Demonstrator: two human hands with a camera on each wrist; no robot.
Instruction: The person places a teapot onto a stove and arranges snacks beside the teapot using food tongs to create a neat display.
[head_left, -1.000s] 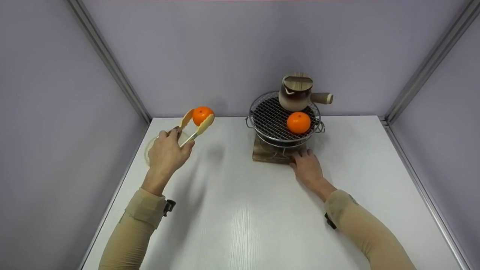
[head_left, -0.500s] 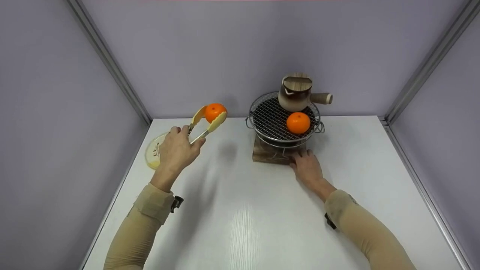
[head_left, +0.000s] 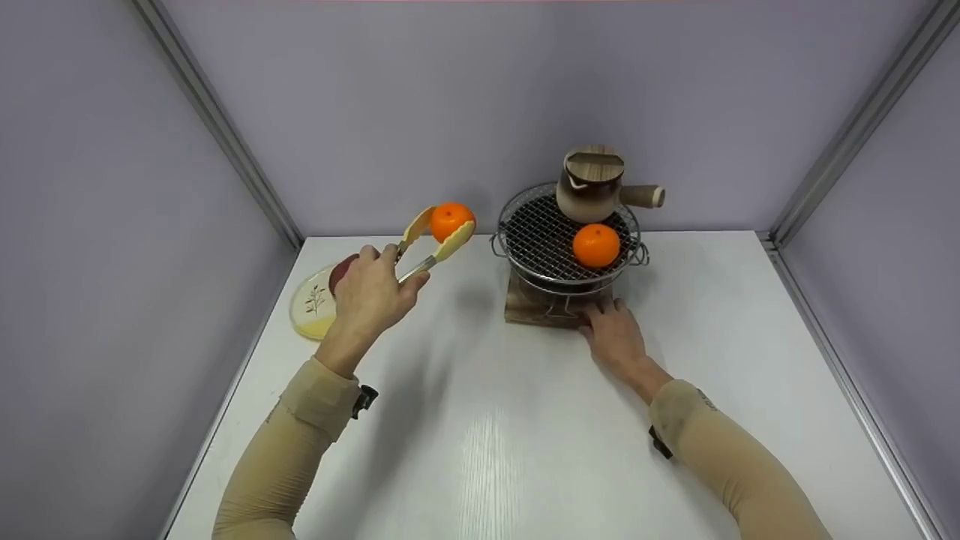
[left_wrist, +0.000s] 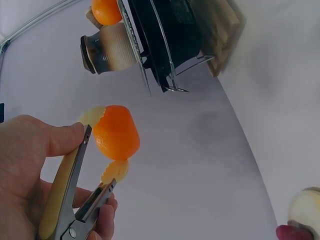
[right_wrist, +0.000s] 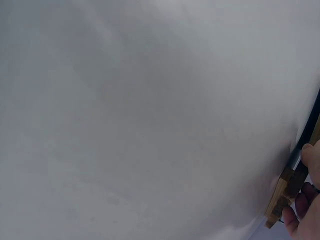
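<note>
While tongs [head_left: 450,245] hold an orange [head_left: 451,220] aloft: left grip [head_left: 373,296] clasps them; slackening could drop it.
Wooden base [head_left: 526,308]: right grip [head_left: 615,337] pinches it.

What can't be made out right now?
Dark red thing: partly behind left hand, head view; cut by bottom edge, left wrist view.
Tongs, rear end: behind left hand, head view.
Pot interior: under lid, head view.
Right hand: cut by right edge, right wrist view.
</note>
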